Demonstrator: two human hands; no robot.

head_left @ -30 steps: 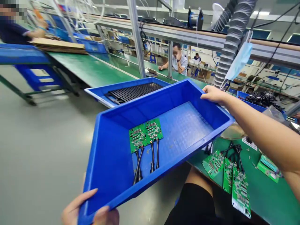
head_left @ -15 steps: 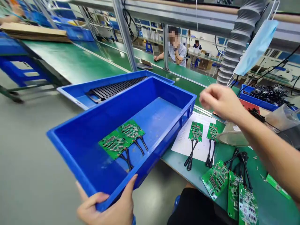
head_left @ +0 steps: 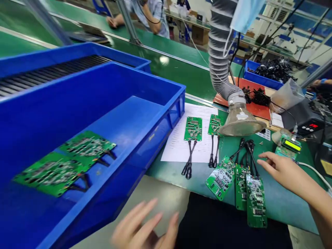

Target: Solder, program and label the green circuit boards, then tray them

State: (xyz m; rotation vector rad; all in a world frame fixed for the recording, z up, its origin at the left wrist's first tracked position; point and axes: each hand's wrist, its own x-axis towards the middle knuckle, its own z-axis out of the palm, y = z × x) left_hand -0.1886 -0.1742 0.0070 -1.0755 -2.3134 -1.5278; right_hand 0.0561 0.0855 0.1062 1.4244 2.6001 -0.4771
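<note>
A big blue bin (head_left: 135, 86) fills the left of the view, with two green circuit boards (head_left: 64, 160) lying in it. My left hand (head_left: 145, 230) is below the bin's near corner, blurred, fingers spread and off the bin. My right hand (head_left: 281, 169) hovers open over the green bench, just right of three circuit boards with black leads (head_left: 241, 186). Two more circuit boards (head_left: 193, 128) lie on a white paper sheet (head_left: 181, 145).
A grey fume hose with a clear funnel (head_left: 240, 122) hangs over the bench. A second blue bin with black slats (head_left: 52, 65) sits behind the first. A green-lit tester (head_left: 292, 147), a black unit (head_left: 308, 126) and a bin of black cables (head_left: 269, 71) stand at the right. Another person (head_left: 145, 14) sits across the belt.
My left hand has let go of the blue bin and dropped below it. My right hand has come down from mid-air to beside the boards on the bench. The view swung right.
</note>
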